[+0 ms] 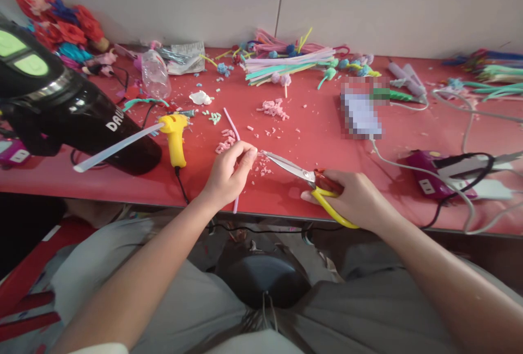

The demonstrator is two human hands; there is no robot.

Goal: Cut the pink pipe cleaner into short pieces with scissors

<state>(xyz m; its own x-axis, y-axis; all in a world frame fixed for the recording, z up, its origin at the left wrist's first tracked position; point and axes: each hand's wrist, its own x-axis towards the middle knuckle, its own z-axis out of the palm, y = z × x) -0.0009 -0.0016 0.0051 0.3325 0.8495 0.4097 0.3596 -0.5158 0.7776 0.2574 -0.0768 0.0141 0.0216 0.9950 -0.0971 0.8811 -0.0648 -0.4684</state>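
Observation:
My left hand [229, 173] is closed in a pinch, thumb against forefinger, above the red table. Whatever sits between those fingertips is too small to make out. A thin pinkish-purple pipe cleaner [231, 123] runs behind this hand and shows again below it; I cannot tell whether the hand touches it. My right hand [354, 199] grips scissors [289, 166] by their yellow and red-orange handles. The blades point left, nearly together, with the tips just short of my left fingertips. Small pink cut pieces [263, 170] lie beneath the tips, and more pink pieces [273, 109] form a pile farther back.
A yellow glue gun [175, 139] with a long glue stick stands left, beside a large black bottle [102, 109]. Bundled pipe cleaners [290, 65] and a clear plastic bottle [155, 75] lie at the back. Right are a purple power block [429, 174] and loose cables.

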